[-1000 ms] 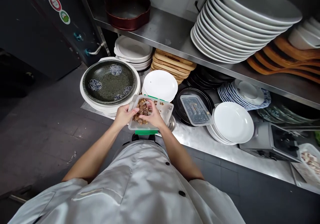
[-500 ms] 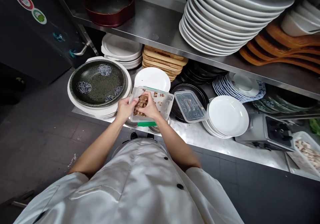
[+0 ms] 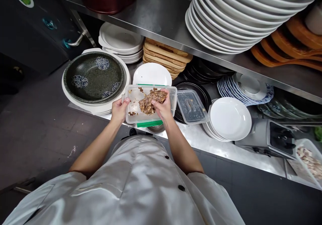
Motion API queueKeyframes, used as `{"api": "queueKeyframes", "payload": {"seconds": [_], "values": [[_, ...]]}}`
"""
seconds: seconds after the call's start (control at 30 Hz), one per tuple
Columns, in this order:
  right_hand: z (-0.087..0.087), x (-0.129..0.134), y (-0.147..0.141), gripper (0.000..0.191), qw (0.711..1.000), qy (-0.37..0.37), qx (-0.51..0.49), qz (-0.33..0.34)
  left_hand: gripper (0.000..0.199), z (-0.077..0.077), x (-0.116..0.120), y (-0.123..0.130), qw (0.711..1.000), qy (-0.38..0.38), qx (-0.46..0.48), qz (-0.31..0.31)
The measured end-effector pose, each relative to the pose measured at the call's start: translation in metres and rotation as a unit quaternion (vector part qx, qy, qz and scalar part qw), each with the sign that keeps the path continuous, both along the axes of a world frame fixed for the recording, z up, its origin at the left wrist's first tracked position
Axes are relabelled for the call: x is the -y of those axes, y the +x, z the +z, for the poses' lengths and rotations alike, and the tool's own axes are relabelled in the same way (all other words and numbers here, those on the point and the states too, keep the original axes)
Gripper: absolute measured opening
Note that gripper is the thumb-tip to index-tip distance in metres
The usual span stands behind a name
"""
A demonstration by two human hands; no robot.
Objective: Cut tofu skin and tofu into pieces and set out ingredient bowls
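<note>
The left hand (image 3: 120, 110) pinches the left rim of a translucent plastic container (image 3: 141, 118), held near the counter's (image 3: 191, 134) front edge, towards its left corner. The right hand (image 3: 163, 108), grip curled, clasps a clump of chopped brown food (image 3: 148, 104) inside. Just right, a clear lid (image 3: 193, 110) overlaps a round black dish (image 3: 202, 91).

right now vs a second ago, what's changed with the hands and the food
The right hand has shifted the brown food clump from the left part of the clear container toward its right side, and crumbs now show at the left. The left hand has drawn its thumb back from the clump but still grips the container's left end. The clear lid and dark patterned plate stayed put.
</note>
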State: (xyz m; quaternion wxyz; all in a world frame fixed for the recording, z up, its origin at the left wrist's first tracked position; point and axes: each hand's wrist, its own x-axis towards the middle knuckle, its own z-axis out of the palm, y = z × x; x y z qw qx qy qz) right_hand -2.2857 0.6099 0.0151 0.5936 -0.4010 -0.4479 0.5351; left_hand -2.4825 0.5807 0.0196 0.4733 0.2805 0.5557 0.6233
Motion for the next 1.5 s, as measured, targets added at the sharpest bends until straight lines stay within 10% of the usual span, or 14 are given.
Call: {"api": "queueKeyframes", "payload": {"seconds": [0.37, 0.6, 0.83, 1.2, 1.37, 1.5], "values": [[0.046, 0.018, 0.060, 0.076, 0.995, 0.060, 0.058, -0.048, 0.057, 0.006, 0.016, -0.067, 0.983, -0.013, -0.100, 0.154], [-0.045, 0.042, 0.085, 0.071, 0.967, -0.091, 0.237, 0.022, 0.058, 0.017, 0.032, -0.129, 0.951, 0.063, -0.142, 0.268], [-0.144, 0.029, 0.055, 0.062, 0.845, -0.188, 0.488, 0.112, 0.055, 0.026, 0.029, -0.126, 0.940, 0.145, -0.111, 0.288], [-0.146, 0.029, 0.084, 0.037, 0.849, 0.010, 0.505, 0.157, 0.055, 0.024, 0.038, -0.122, 0.947, 0.101, -0.109, 0.283], [-0.131, 0.030, 0.078, 0.060, 0.779, 0.050, 0.600, 0.176, 0.055, 0.023, 0.040, -0.125, 0.953, 0.094, -0.112, 0.265], [-0.129, 0.024, 0.052, 0.038, 0.720, 0.050, 0.662, 0.200, 0.057, 0.023, 0.037, -0.120, 0.953, 0.106, -0.109, 0.260]]}}
